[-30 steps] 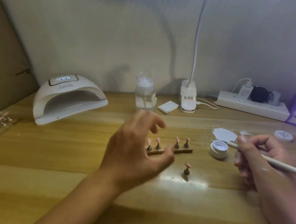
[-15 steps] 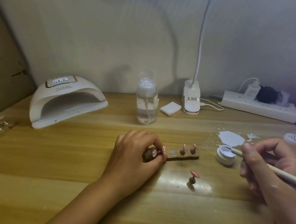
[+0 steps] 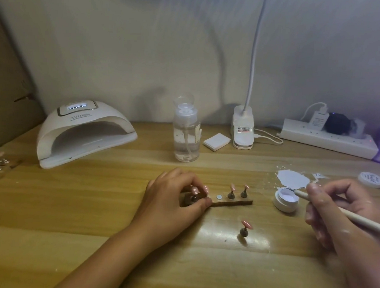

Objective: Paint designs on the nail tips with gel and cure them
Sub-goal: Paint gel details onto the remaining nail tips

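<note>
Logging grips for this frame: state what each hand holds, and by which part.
Left hand pinches a nail-tip stand at the holder bar's left end. Right hand grips the brush mid-handle, near its tip.

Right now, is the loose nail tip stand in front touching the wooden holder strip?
Apart. The head view shows bare table between the lone nail tip stand and the wooden holder strip, which the left hand grips at its left end.

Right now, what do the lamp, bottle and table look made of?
Lamp: glossy white plastic, by its smooth moulded shell. Bottle: clear plastic, possibly glass; liquid and tube show through. Table: wood or wood-look laminate, grain lines, sheen reflecting light.
</note>
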Demonstrator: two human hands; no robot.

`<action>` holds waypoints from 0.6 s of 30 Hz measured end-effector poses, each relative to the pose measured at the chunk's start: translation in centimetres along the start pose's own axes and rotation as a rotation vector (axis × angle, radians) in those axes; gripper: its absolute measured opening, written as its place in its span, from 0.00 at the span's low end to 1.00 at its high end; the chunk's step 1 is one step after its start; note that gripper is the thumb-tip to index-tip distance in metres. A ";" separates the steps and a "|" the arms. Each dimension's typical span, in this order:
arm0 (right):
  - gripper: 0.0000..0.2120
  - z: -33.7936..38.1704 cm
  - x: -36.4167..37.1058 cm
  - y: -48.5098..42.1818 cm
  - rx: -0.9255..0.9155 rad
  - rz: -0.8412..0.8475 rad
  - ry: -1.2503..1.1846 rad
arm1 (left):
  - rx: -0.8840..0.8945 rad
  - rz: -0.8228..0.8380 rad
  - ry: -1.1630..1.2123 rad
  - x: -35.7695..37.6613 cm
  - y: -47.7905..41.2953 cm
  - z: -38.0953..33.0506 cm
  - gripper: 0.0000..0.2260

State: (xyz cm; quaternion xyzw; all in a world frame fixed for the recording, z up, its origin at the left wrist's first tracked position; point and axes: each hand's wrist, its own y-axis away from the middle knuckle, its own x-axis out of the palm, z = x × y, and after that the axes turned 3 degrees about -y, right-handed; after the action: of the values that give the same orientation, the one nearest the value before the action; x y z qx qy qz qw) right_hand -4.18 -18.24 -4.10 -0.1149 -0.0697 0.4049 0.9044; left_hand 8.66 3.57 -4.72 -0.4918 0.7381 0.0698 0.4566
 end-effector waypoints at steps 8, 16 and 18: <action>0.14 -0.3 -0.4 -0.2 0.053 -0.022 -0.055 | -0.074 -0.007 0.011 -0.4 -0.2 0.0 0.15; 0.12 -0.6 -0.8 -0.1 0.056 0.001 -0.100 | -0.205 -0.015 -0.006 -0.7 0.0 -0.1 0.08; 0.12 -0.5 -0.7 0.0 0.049 0.003 -0.108 | -0.212 -0.011 0.048 -0.8 -0.1 0.1 0.07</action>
State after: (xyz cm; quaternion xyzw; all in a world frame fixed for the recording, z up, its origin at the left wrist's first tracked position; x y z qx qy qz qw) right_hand -4.53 -18.88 -4.62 -0.0710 -0.1082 0.4135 0.9013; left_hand 8.86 4.09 -4.11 -0.5428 0.7347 0.1333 0.3845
